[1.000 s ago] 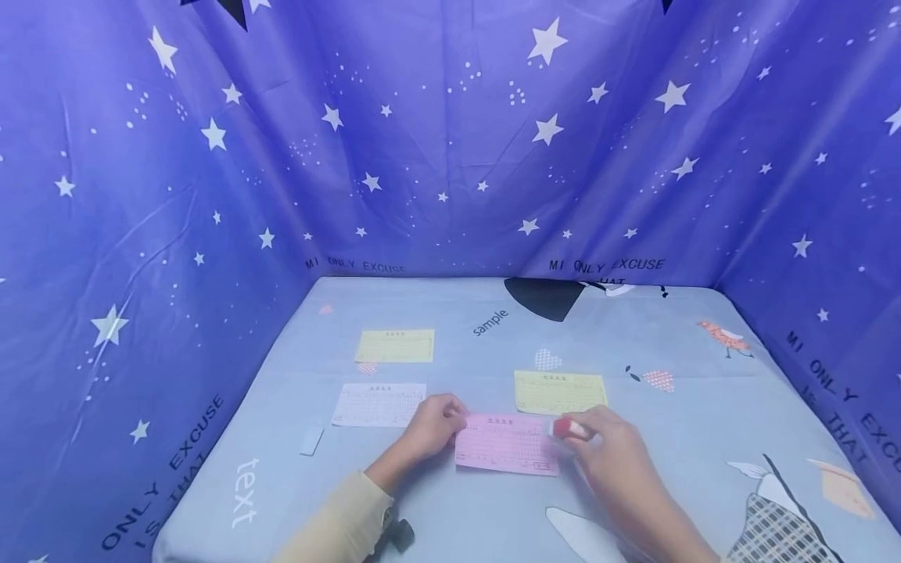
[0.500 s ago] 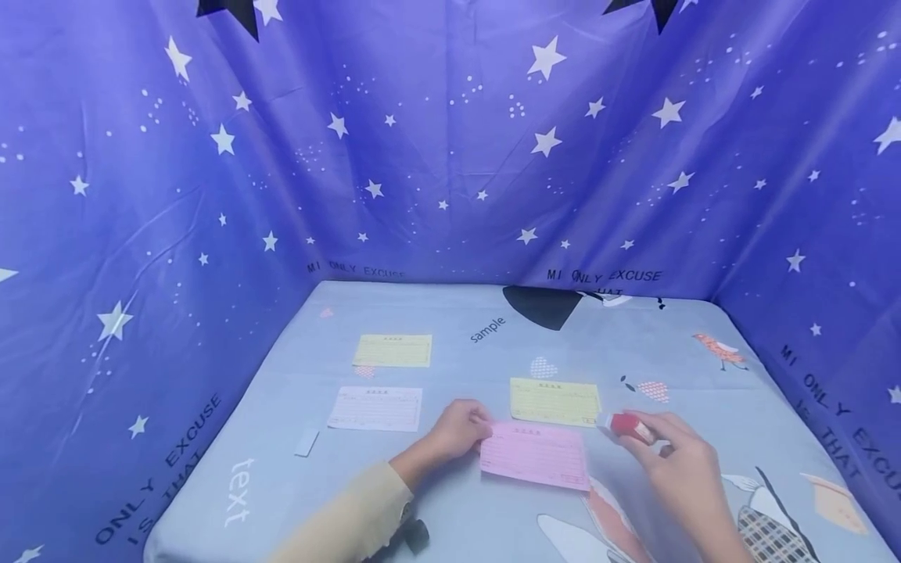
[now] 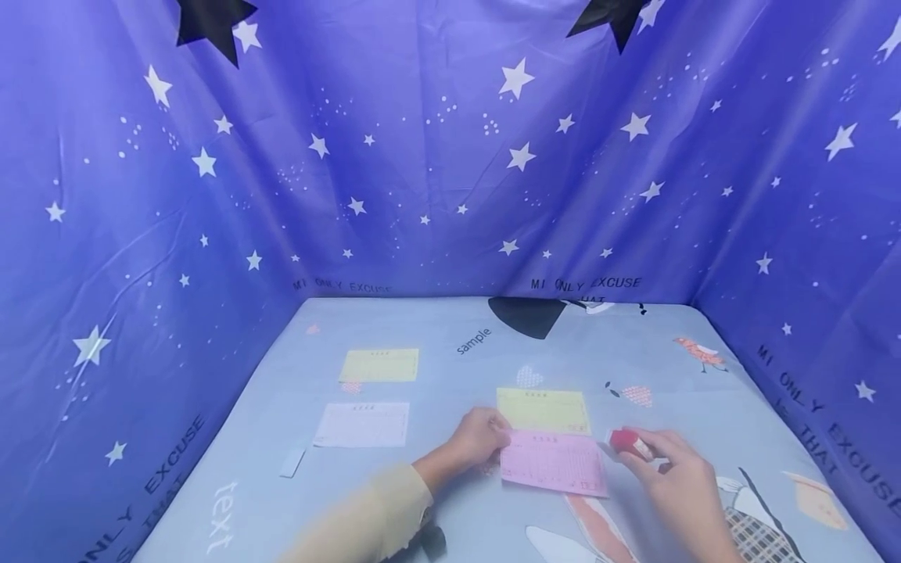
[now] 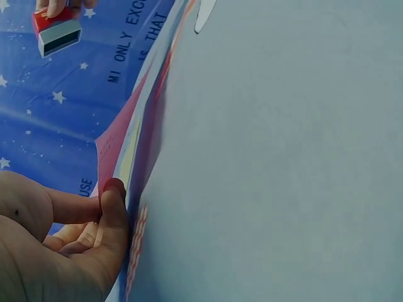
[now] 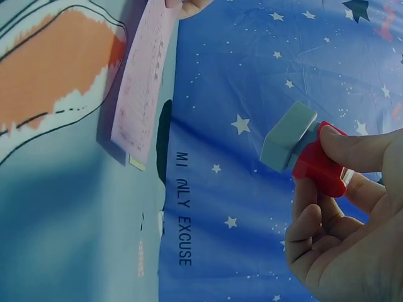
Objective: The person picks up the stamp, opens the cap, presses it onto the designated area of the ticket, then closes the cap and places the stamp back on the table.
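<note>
My left hand (image 3: 480,436) pinches the left edge of a pink printed slip (image 3: 553,463) between thumb and fingers. In the left wrist view the slip (image 4: 116,141) tilts up off the table. In the head view its top edge overlaps a yellow slip (image 3: 540,410) lying behind it. To the right, my right hand (image 3: 681,477) holds a red stamp (image 3: 629,443) between thumb and fingers. The right wrist view shows the stamp's pale grey base (image 5: 286,138) pointing away from the fingers, apart from the slip. A small red mark shows at the pink slip's lower right corner.
Another yellow slip (image 3: 380,365) and a white slip (image 3: 362,424) lie on the left half of the table (image 3: 394,320). A small pale strip (image 3: 292,463) lies left of the white slip. Purple star-printed curtains (image 3: 394,156) enclose the table's back and sides.
My left hand has carried the pink slip to the right, in front of the yellow slip. My right hand has drawn the stamp rightward off the slip. The head view has tilted up.
</note>
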Demonstrator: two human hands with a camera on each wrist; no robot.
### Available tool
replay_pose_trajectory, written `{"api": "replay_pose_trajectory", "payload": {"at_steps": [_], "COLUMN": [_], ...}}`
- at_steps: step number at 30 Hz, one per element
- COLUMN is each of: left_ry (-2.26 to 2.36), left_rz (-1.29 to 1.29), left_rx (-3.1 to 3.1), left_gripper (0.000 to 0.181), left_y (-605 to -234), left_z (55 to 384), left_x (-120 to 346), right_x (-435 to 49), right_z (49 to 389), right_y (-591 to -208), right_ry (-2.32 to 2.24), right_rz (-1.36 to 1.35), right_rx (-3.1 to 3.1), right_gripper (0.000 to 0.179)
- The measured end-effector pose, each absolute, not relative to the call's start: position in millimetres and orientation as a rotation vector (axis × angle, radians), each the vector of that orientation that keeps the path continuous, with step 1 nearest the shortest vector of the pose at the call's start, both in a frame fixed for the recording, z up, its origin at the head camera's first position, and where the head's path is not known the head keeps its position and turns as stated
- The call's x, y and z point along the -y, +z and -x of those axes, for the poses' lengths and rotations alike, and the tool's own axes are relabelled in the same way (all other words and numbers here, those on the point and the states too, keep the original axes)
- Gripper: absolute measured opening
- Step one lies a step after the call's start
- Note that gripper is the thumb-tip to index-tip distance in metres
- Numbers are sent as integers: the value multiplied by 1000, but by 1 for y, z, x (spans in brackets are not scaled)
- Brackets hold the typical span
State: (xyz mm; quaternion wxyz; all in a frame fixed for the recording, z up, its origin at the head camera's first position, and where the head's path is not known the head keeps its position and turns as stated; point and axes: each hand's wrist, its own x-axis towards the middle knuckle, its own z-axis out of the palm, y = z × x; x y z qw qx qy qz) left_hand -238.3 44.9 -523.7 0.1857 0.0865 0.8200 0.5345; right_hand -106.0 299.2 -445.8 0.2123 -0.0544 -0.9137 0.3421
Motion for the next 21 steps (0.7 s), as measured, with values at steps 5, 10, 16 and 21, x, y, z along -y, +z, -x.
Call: {"api": "replay_pose_trajectory", "payload": {"at_steps": [5,10,16,21], "left_ry": [1478,1451,1404,1322], "left_rz": [-215,-229,-325,-392], "left_rx": [-2334,-2361,-2468,-2578], "left_gripper": [12,10,17,12], "left_y": [-529,-527,-516,-504], "left_z": [231,230,233,245], "left_x": [-39,-32,-20,4], "right_x": [-292,-289,-290,-293], "right_z": [106,107,108,107], "right_y": [-454,-458,-456,-449], "right_ry": [962,950,934,961], "right_rz": [158,144,124,144], "right_rx": [2537,2519,2512,2525], "right_gripper": [32,30,30,31]}}
